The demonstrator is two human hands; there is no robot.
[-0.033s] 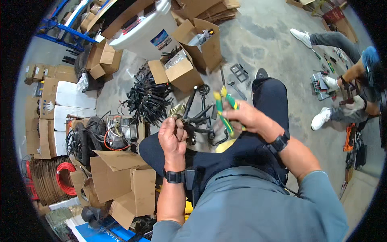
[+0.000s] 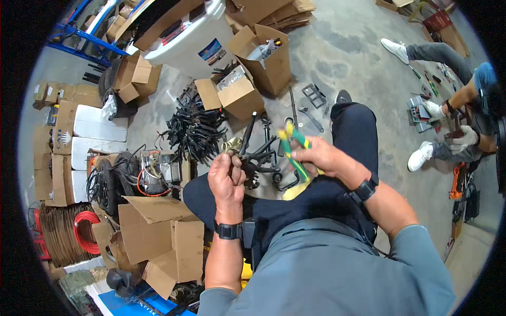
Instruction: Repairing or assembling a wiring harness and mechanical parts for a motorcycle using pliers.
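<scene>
My left hand (image 2: 227,174) is closed in a pinch on a small brassy metal piece (image 2: 232,144), whose curved end sticks out above the fingertips. My right hand (image 2: 322,156) grips pliers with green and yellow handles (image 2: 295,158). The handles stand apart, and their jaws are blurred or hidden. Just beyond and between the hands, black metal parts (image 2: 261,158) and a black rod (image 2: 249,132) rise above my lap. What those parts rest on is partly hidden by my legs and hands.
A heap of black parts (image 2: 194,126) lies beyond my left hand, near an open carton (image 2: 240,100). A wrench (image 2: 311,120) and a metal frame (image 2: 314,96) lie on the floor ahead. Another person's gloved hand (image 2: 434,109) is at the right. An open cardboard box (image 2: 145,237) stands at my left.
My right hand and the pliers have shifted slightly, with the handles' yellow ends a little lower. The left hand keeps its pinch on the brassy piece.
</scene>
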